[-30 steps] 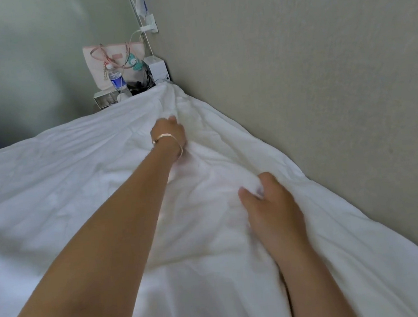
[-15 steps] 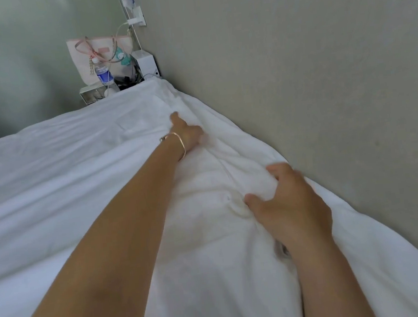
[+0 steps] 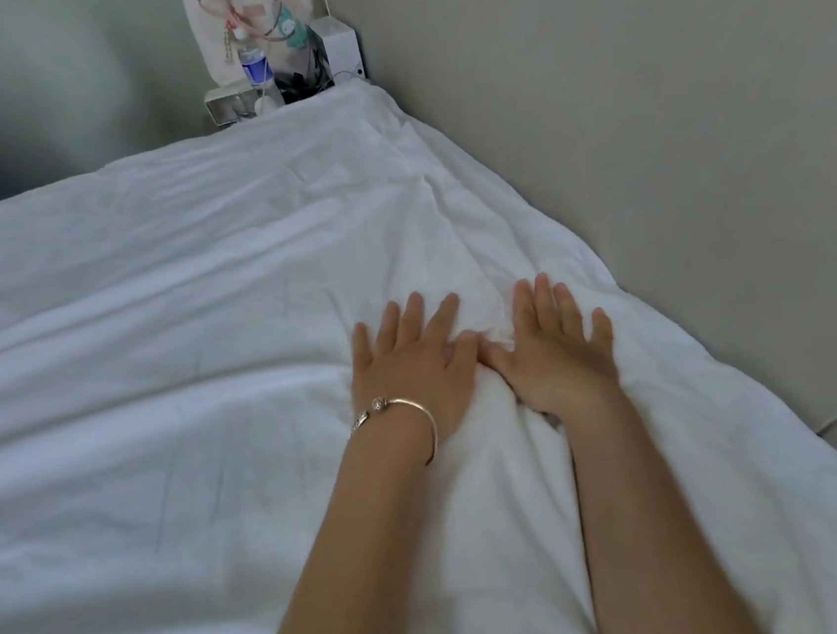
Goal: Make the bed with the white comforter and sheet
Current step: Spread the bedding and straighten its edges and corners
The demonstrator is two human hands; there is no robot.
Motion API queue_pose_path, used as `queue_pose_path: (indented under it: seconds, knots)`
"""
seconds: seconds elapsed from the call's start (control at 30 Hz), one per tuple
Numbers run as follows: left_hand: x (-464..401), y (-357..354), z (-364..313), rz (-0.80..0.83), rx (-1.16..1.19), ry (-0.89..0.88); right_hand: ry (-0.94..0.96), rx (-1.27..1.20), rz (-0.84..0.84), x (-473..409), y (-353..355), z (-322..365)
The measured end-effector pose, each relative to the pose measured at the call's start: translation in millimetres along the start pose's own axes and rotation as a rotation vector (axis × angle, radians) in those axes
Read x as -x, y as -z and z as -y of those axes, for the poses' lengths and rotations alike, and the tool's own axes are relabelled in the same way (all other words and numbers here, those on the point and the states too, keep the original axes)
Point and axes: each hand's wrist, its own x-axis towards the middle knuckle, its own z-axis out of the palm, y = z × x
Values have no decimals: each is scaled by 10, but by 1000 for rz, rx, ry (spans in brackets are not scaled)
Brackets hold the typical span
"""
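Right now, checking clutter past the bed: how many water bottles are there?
1: a water bottle stands beyond the bed's far corner, before the bag; others may be hidden.

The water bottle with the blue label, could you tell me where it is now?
In the head view, the water bottle stands top centre, beyond the far corner of the white comforter, before a pale bag.

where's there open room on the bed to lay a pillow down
Free: the wide stretch of white comforter left of the left hand, out to its far edge. Crowded: the ridge under both hands beside the wall, right hand included.
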Motion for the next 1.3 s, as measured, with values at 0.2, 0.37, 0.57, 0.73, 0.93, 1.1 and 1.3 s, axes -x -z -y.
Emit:
queue_pose_path:
  seconds: [0.2,0.37,0.57,0.73,0.93,1.1,1.3]
  knots:
    - [634,-355,101,-138,-117,104,-4,2,-153,8,-135,24]
    - [582,-457,147,-141,-119,98,-24,20,-248,589,-177,-9]
    - [616,-367,147,-45,-81,98,-65,-14,-199,2221,-462,-352]
    - [920,-105,-7,120,-64,98,-34,-102,-269,2279,-602,-480]
    - [3011,-489,-124,-21,-93,15,11,-36,-318,2260,-688,-502]
    - [3922,-907,-236,-118,-79,52,12,-28,-277,2274,-684,-512]
    - [3842,-1101,-127,-137,-81,62,97,-16,-168,3316,-596,-613]
